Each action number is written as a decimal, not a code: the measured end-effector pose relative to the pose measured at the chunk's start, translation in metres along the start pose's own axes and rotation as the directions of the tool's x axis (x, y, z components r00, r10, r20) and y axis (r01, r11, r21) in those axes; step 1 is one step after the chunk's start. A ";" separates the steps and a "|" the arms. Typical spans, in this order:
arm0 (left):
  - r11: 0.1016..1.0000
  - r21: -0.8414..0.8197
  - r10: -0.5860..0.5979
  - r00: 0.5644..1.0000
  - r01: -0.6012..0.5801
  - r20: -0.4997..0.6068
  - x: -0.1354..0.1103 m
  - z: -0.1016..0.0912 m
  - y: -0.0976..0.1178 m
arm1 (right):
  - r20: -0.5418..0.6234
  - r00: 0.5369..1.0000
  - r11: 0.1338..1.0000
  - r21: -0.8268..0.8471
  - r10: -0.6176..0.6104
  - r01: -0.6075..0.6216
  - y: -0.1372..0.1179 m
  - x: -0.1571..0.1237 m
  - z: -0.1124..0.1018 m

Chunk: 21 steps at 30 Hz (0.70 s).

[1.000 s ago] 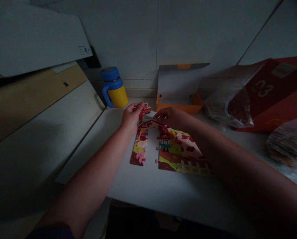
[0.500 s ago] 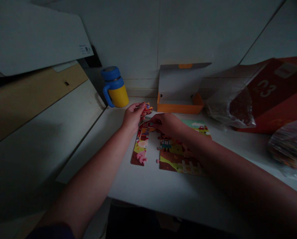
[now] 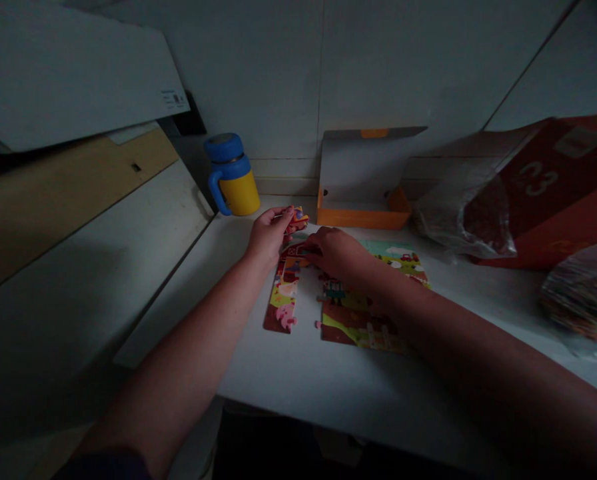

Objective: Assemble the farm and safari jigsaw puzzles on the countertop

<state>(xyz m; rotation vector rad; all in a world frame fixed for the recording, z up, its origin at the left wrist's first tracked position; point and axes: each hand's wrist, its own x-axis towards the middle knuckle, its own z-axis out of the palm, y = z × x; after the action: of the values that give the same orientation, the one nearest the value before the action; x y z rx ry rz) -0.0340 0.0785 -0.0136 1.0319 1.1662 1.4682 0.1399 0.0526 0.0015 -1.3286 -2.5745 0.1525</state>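
A partly assembled farm-picture jigsaw puzzle (image 3: 358,313) lies on the white table (image 3: 328,393), with an empty column between its left strip (image 3: 282,297) and the larger right part. My left hand (image 3: 267,235) is closed on a few loose puzzle pieces (image 3: 296,219), held just above the puzzle's top left corner. My right hand (image 3: 334,251) rests on the puzzle's upper edge, its fingers curled and pressing a piece down near the red barn.
A blue and yellow lidded mug (image 3: 231,175) stands at the back left. An open orange box (image 3: 363,200) sits behind the puzzle. Crumpled plastic wrap (image 3: 458,220) and a red carton (image 3: 553,193) lie at the right. A lower white shelf (image 3: 78,280) lies left.
My right hand has slid a little left along the puzzle's top edge, uncovering the upper right of the picture. My left hand has stayed put with its pieces.
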 end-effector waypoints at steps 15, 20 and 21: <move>1.000 -0.006 -0.007 1.000 0.007 -0.009 0.001 -0.001 -0.002 | 0.077 0.986 0.986 0.096 -0.146 0.139 0.009 -0.002 -0.009; 1.000 0.004 -0.008 1.000 0.008 -0.015 0.003 -0.002 -0.004 | 0.083 0.985 0.986 0.076 -0.152 0.146 0.011 0.000 -0.007; 1.000 0.000 -0.006 1.000 0.006 -0.011 0.003 -0.002 -0.004 | 0.089 0.983 0.984 0.093 -0.162 0.154 0.011 0.000 -0.007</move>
<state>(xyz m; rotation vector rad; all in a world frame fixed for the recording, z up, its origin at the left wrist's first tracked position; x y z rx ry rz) -0.0354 0.0814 -0.0174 1.0206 1.1763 1.4710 0.1508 0.0587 0.0061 -1.1069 -2.7069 0.3013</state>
